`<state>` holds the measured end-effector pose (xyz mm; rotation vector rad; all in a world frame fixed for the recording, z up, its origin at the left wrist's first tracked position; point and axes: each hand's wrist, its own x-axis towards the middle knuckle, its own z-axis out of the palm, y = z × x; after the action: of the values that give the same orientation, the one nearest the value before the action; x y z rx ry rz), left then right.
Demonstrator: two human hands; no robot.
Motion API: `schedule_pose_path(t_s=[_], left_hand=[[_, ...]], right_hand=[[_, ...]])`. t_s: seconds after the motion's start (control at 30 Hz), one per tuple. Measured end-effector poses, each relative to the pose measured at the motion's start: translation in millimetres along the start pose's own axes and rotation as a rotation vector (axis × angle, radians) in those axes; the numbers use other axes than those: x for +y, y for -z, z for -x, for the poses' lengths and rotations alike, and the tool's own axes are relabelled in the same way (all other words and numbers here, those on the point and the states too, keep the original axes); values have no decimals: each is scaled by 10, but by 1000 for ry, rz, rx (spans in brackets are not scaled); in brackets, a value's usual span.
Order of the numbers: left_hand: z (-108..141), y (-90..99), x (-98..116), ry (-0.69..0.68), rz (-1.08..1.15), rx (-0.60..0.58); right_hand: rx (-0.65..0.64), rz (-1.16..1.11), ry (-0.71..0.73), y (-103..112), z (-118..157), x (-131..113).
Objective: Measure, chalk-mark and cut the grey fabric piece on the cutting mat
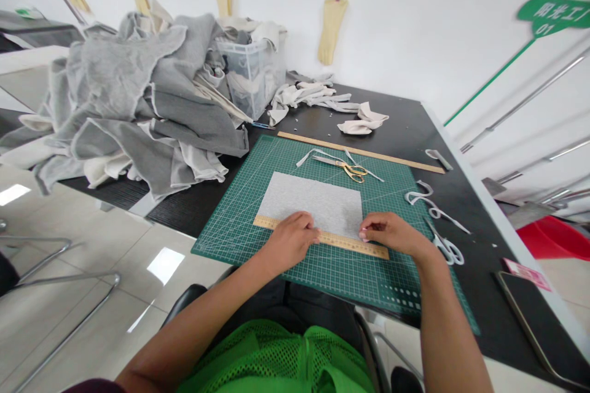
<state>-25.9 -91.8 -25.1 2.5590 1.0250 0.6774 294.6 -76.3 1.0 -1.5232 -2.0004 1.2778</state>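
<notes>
A light grey fabric rectangle (318,196) lies flat on the green cutting mat (230,221). Along its near edge runs a short wooden ruler (343,243). My left hand (294,238) is closed at the middle of this ruler, its fingertips pressed together on it. Near the fabric's lower right corner, my right hand (389,232) makes a pinch; a tiny pinkish bit shows at the fingertips, too small to name. Gold-handled scissors (348,167) rest beyond the fabric among thin fabric strips (313,153).
A long wooden ruler (369,153) crosses the mat's far edge. White-handled scissors (447,245), curled strips (428,199) and a phone (539,319) lie on the right. Grey fabric (110,86) is heaped on the left beside a clear plastic bin (251,73).
</notes>
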Motion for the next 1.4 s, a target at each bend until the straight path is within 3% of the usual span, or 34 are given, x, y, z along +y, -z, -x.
schedule_pose_path(t_s=[1.4], left_hand=[[6, 5, -1, -3, 0, 8]], right_hand=[[25, 34, 27, -6, -8, 8]])
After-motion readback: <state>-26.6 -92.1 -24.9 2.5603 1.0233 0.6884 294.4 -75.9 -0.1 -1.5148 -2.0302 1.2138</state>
